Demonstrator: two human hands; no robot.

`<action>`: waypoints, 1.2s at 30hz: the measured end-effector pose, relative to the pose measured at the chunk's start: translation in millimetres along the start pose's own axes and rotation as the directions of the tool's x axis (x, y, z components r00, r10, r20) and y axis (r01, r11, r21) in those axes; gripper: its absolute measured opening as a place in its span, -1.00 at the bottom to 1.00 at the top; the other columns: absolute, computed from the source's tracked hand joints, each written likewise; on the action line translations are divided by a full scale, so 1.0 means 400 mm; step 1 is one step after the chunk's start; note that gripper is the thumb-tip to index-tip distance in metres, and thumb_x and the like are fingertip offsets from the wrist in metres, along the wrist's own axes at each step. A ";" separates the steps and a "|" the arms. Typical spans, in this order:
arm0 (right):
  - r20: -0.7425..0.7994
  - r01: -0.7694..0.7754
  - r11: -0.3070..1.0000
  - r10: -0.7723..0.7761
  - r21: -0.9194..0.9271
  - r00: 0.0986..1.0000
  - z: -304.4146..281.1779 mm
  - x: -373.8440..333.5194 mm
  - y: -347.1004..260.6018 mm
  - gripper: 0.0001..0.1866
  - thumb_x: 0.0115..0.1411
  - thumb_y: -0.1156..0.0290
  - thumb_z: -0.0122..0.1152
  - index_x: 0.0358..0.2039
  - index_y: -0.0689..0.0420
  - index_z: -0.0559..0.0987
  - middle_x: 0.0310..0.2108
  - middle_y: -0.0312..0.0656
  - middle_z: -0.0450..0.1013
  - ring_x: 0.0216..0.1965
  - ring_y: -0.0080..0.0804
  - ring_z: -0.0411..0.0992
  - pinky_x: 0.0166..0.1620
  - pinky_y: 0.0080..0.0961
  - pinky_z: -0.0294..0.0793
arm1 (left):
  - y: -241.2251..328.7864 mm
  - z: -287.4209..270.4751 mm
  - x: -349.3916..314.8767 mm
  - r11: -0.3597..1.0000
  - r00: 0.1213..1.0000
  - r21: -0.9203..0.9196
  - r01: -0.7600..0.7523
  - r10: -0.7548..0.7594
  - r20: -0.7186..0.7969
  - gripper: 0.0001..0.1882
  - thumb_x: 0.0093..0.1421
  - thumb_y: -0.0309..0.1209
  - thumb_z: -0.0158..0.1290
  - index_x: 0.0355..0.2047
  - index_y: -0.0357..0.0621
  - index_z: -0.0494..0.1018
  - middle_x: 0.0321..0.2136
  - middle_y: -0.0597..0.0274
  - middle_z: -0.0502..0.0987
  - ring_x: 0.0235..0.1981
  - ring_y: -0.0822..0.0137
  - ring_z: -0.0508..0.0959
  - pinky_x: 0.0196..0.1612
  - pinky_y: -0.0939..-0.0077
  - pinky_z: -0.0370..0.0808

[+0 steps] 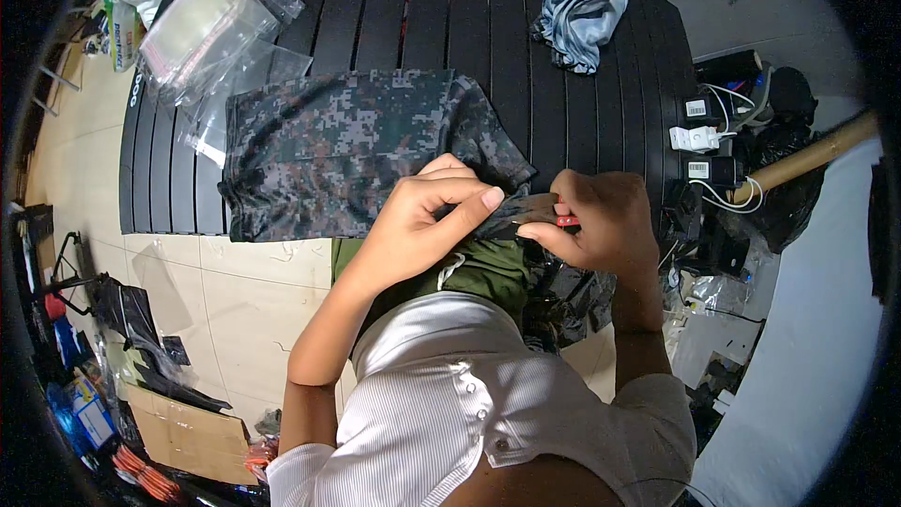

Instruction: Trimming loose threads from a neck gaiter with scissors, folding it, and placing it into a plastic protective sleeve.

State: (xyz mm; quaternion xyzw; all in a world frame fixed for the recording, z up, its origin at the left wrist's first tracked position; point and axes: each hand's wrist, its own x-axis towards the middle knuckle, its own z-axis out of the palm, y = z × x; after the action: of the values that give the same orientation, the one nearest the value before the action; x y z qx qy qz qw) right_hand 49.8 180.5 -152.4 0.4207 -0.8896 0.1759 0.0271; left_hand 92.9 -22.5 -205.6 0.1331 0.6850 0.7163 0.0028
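Note:
A piece of digital-camouflage cloth (343,145) lies flat along the near edge of a black slatted table (479,28), narrowing toward its right end. My left hand (427,221) is closed on that narrow end, thumb against the fingers, pinching the cloth. Just to its right, my right hand (601,221) is curled around a small red-handled tool (567,221). Most of the tool is hidden in the fingers, so its exact kind does not show. The right thumb points at the bit of cloth between the two hands.
Clear plastic bags (216,38) lie at the table's far left. A crumpled blue-grey satin cloth (582,19) sits at the far right. White chargers with cables (696,138) line the right edge, beside a cardboard tube (807,158). On the floor at left is a cardboard sheet (188,437).

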 end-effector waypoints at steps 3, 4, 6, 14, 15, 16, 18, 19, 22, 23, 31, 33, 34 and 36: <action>-0.009 0.010 1.000 -0.011 -0.026 1.000 0.009 0.005 -0.004 -0.55 -0.24 0.09 0.41 -0.62 0.09 0.34 -0.78 -0.33 0.26 -0.78 -0.36 0.30 -0.67 -0.51 0.25 | -0.006 -0.002 -0.002 1.000 1.000 -0.005 0.019 -0.019 0.019 -0.77 0.14 -0.43 0.02 -0.57 -0.35 0.40 -0.66 0.24 0.38 -0.51 0.40 0.30 -0.33 0.52 0.27; -0.001 0.011 1.000 -0.011 -0.021 1.000 0.008 0.008 -0.004 -0.55 -0.24 0.09 0.42 -0.62 0.09 0.34 -0.79 -0.33 0.25 -0.78 -0.36 0.29 -0.67 -0.51 0.25 | -0.007 -0.001 -0.001 1.000 0.999 -0.012 0.025 -0.024 0.026 -0.77 0.15 -0.42 0.02 -0.58 -0.35 0.39 -0.66 0.24 0.38 -0.52 0.40 0.30 -0.33 0.52 0.27; 0.006 0.011 1.000 -0.011 -0.018 1.000 0.005 0.010 -0.007 -0.55 -0.25 0.10 0.42 -0.62 0.09 0.34 -0.79 -0.33 0.25 -0.79 -0.36 0.29 -0.67 -0.52 0.25 | -0.008 0.003 0.001 1.000 0.999 -0.026 0.015 -0.014 0.033 -0.76 0.15 -0.42 0.01 -0.58 -0.35 0.38 -0.66 0.25 0.37 -0.51 0.41 0.29 -0.33 0.53 0.26; 0.002 0.036 0.999 -0.036 -0.026 0.999 0.007 0.014 -0.009 -0.54 -0.25 0.09 0.43 -0.65 0.10 0.33 -0.81 -0.31 0.23 -0.80 -0.34 0.26 -0.68 -0.51 0.21 | -0.011 -0.009 0.000 0.982 0.980 -0.109 0.157 -0.141 0.141 -0.70 0.22 -0.37 -0.07 -0.59 -0.34 0.36 -0.67 0.31 0.32 -0.47 0.46 0.23 -0.31 0.57 0.23; 0.003 0.036 0.999 -0.036 -0.026 0.999 0.008 0.015 -0.009 -0.54 -0.25 0.09 0.43 -0.65 0.10 0.33 -0.81 -0.31 0.23 -0.80 -0.34 0.26 -0.68 -0.51 0.21 | -0.011 -0.008 -0.001 0.978 0.982 -0.137 0.157 -0.140 0.131 -0.69 0.22 -0.37 -0.07 -0.59 -0.34 0.35 -0.67 0.32 0.30 -0.47 0.46 0.22 -0.31 0.57 0.23; 0.019 0.030 0.999 -0.030 -0.037 0.999 0.004 0.014 -0.009 -0.54 -0.25 0.09 0.42 -0.66 0.10 0.33 -0.81 -0.31 0.23 -0.80 -0.34 0.26 -0.68 -0.51 0.21 | -0.009 -0.005 0.000 0.974 0.983 -0.164 0.157 -0.138 0.123 -0.68 0.23 -0.36 -0.08 -0.59 -0.34 0.35 -0.67 0.33 0.28 -0.47 0.46 0.21 -0.31 0.57 0.22; 0.036 0.024 0.999 -0.022 -0.047 0.999 -0.001 0.013 -0.008 -0.54 -0.25 0.09 0.42 -0.66 0.10 0.33 -0.81 -0.30 0.23 -0.80 -0.34 0.26 -0.69 -0.50 0.20 | -0.008 0.003 0.001 0.973 0.986 -0.179 0.147 -0.130 0.104 -0.69 0.23 -0.36 -0.09 -0.58 -0.35 0.37 -0.67 0.33 0.28 -0.46 0.46 0.22 -0.31 0.57 0.22; 0.053 0.028 0.998 -0.025 -0.060 0.998 -0.002 0.012 -0.008 -0.55 -0.25 0.09 0.42 -0.67 0.10 0.34 -0.82 -0.29 0.22 -0.80 -0.33 0.26 -0.69 -0.49 0.20 | -0.009 0.006 0.000 0.972 0.989 -0.193 0.134 -0.120 0.083 -0.70 0.23 -0.36 -0.09 -0.56 -0.35 0.38 -0.67 0.33 0.28 -0.46 0.46 0.23 -0.30 0.58 0.22; 0.067 0.052 0.996 -0.048 -0.068 0.997 -0.002 0.009 -0.003 -0.56 -0.24 0.09 0.41 -0.67 0.10 0.34 -0.82 -0.28 0.22 -0.80 -0.33 0.25 -0.69 -0.49 0.19 | -0.017 -0.006 0.000 0.978 0.983 -0.151 0.143 -0.122 0.138 -0.71 0.22 -0.37 -0.09 -0.50 -0.37 0.44 -0.64 0.30 0.34 -0.44 0.45 0.27 -0.28 0.58 0.24; 0.063 0.073 0.995 -0.069 -0.063 0.996 -0.002 0.008 -0.001 -0.56 -0.24 0.08 0.40 -0.67 0.10 0.35 -0.82 -0.27 0.22 -0.81 -0.33 0.25 -0.69 -0.49 0.18 | -0.016 -0.004 0.000 0.978 0.983 -0.151 0.142 -0.122 0.138 -0.71 0.22 -0.37 -0.09 -0.50 -0.37 0.44 -0.64 0.30 0.34 -0.44 0.45 0.27 -0.28 0.58 0.24; -0.068 0.008 0.996 -0.002 0.093 0.998 -0.033 -0.003 0.013 -0.55 -0.26 0.02 0.38 -0.64 0.10 0.39 -0.78 -0.31 0.26 -0.78 -0.35 0.29 -0.65 -0.49 0.23 | -0.010 -0.021 0.001 0.988 0.988 -0.115 0.100 -0.084 0.131 -0.70 0.22 -0.33 -0.07 -0.48 -0.37 0.45 -0.63 0.28 0.33 -0.46 0.43 0.26 -0.28 0.54 0.24; -0.017 -0.018 0.991 0.021 0.135 1.000 -0.038 -0.004 0.007 -0.55 -0.26 0.01 0.38 -0.63 0.09 0.40 -0.77 -0.33 0.27 -0.77 -0.36 0.30 -0.65 -0.49 0.24 | -0.020 -0.022 -0.004 0.987 0.992 -0.128 0.094 -0.082 0.097 -0.71 0.22 -0.32 -0.07 -0.43 -0.35 0.47 -0.61 0.27 0.36 -0.45 0.42 0.28 -0.27 0.54 0.24; 0.004 -0.006 0.996 0.006 0.084 1.000 -0.036 -0.005 0.001 -0.55 -0.26 0.02 0.38 -0.62 0.09 0.39 -0.77 -0.33 0.28 -0.76 -0.37 0.31 -0.65 -0.51 0.25 | -0.024 -0.020 -0.004 0.986 0.995 -0.143 0.089 -0.081 0.067 -0.71 0.21 -0.31 -0.06 -0.39 -0.33 0.49 -0.59 0.26 0.39 -0.44 0.41 0.29 -0.26 0.54 0.24; 0.025 0.006 0.999 -0.007 0.033 1.000 -0.027 -0.001 -0.010 -0.55 -0.26 0.03 0.39 -0.62 0.09 0.38 -0.76 -0.33 0.28 -0.76 -0.37 0.32 -0.65 -0.52 0.26 | -0.013 -0.004 -0.003 0.986 0.998 -0.152 0.064 -0.063 0.010 -0.73 0.19 -0.30 -0.04 -0.40 -0.29 0.50 -0.58 0.25 0.41 -0.45 0.40 0.31 -0.26 0.53 0.25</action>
State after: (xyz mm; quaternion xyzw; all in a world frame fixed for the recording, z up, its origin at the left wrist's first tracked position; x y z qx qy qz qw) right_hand 52.0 182.2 -141.2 0.4261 -0.8855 0.1853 0.0094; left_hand 92.6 -23.8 -210.9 0.1123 0.6323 0.7657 0.0375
